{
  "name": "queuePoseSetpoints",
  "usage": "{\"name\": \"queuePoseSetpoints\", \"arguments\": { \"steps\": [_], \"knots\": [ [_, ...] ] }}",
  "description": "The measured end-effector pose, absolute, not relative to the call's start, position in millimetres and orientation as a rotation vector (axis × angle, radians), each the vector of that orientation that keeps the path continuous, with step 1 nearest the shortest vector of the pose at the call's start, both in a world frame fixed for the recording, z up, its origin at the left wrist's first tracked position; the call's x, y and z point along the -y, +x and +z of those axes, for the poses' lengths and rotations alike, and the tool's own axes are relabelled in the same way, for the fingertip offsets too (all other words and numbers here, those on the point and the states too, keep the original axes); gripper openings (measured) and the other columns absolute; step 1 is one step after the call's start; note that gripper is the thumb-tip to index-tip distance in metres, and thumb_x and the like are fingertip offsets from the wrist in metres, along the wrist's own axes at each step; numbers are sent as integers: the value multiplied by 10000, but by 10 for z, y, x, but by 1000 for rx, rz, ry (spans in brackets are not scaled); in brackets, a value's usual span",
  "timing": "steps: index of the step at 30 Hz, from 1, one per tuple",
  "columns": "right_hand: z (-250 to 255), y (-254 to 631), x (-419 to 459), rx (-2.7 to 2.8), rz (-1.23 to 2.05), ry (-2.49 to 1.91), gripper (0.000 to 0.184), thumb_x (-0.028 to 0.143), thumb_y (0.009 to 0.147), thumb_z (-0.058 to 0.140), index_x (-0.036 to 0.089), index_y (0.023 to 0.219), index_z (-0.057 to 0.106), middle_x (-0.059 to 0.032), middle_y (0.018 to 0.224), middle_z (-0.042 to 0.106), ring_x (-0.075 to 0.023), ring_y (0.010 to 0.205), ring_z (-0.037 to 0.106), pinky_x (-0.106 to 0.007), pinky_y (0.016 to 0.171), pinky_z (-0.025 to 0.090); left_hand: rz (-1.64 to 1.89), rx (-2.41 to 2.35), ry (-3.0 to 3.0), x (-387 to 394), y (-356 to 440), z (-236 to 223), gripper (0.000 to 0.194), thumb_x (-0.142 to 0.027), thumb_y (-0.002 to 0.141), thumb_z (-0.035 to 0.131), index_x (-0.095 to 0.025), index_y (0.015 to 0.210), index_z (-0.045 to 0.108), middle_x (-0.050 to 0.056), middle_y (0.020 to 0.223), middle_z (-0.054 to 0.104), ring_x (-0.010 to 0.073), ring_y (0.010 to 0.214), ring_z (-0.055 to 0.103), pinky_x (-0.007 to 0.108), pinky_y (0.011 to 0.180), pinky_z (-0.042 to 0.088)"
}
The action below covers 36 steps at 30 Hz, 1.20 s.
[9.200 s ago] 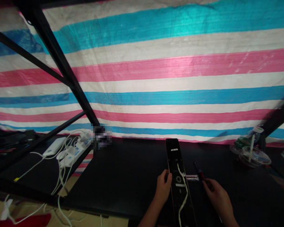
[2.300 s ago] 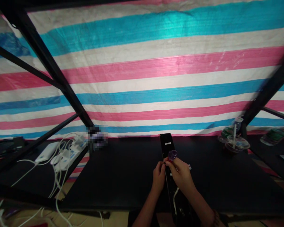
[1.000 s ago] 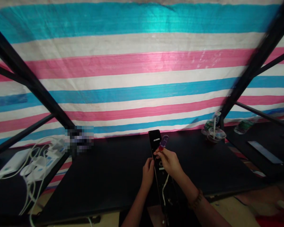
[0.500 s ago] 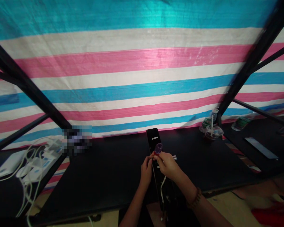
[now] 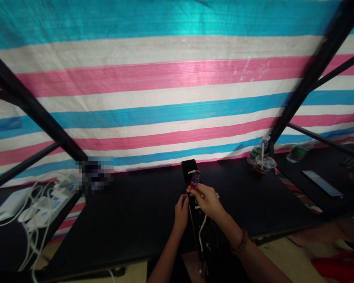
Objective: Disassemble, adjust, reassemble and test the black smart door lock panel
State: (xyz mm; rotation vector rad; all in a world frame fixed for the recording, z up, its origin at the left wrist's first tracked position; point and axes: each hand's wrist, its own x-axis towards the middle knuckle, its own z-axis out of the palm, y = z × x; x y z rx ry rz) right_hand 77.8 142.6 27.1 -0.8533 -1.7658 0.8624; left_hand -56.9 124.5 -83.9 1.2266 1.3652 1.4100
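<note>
We see a purple-handled tool (image 5: 195, 179) above the upper half of a long black panel (image 5: 197, 221); its tip is hidden from us. The right hand (image 5: 208, 199) pinches the tool low on its handle between thumb and fingers, and a beaded bracelet (image 5: 242, 241) circles that wrist; the left hand (image 5: 181, 210) lies against the panel's left edge, its fingers curled, though we cannot tell whether they grip. The panel lies lengthwise on the black desk (image 5: 129, 216), its far end close to a striped sheet (image 5: 165, 98); a white cable (image 5: 200, 234) runs down its near half.

Farther right, near the back of the desk, we find a clear cup (image 5: 264, 164) with a straw (image 5: 262, 148) standing in it, a bottle just behind; beyond the black frame post (image 5: 315, 78) lie another bottle (image 5: 297, 153) and a flat grey slab (image 5: 322, 183); on the far left we see a white power strip (image 5: 45, 212) under tangled cords, beside a white box (image 5: 8, 204).
</note>
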Motion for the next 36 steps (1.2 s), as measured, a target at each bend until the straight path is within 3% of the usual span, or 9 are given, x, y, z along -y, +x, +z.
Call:
{"name": "queuePoseSetpoints", "arguments": {
  "steps": [7,15,20,31,36],
  "knots": [
    [220,700,-1448,1662,849,-910,96,278,863,659,201,852,714,-54,876,692,-177,776,680,-266,691,563,1411,-1371,1223,-1266,-569,-891,383,-505,888,511,-172,967,684,57,883,719,235,875,651,343,842,492],
    [254,744,-1429,1745,833,-873,218,236,939,533,193,1061,708,-80,960,752,-196,855,718,-319,809,574,1408,-1388,1231,-1248,-563,-876,369,-498,889,513,-168,923,674,51,852,716,230,848,655,340,821,501],
    [214,698,-1405,1713,796,-900,99,260,877,650,202,877,730,-69,912,743,-201,824,704,-293,752,568,1395,-1412,1223,-1253,-562,-884,385,-503,893,504,-163,935,678,66,898,727,244,922,658,355,865,498],
    [208,777,-1428,1672,775,-901,133,263,913,605,209,872,719,-40,835,723,-186,771,691,-282,730,544,1375,-1392,1220,-1247,-561,-842,357,-493,897,509,-177,933,672,56,906,712,227,879,652,328,839,489],
    [216,792,-1438,1596,829,-939,138,297,902,628,204,881,727,-53,843,731,-190,758,698,-284,703,565,1399,-1404,1170,-1247,-562,-861,419,-488,900,512,-167,1150,615,59,923,708,221,859,662,337,804,504]
  ]
}}
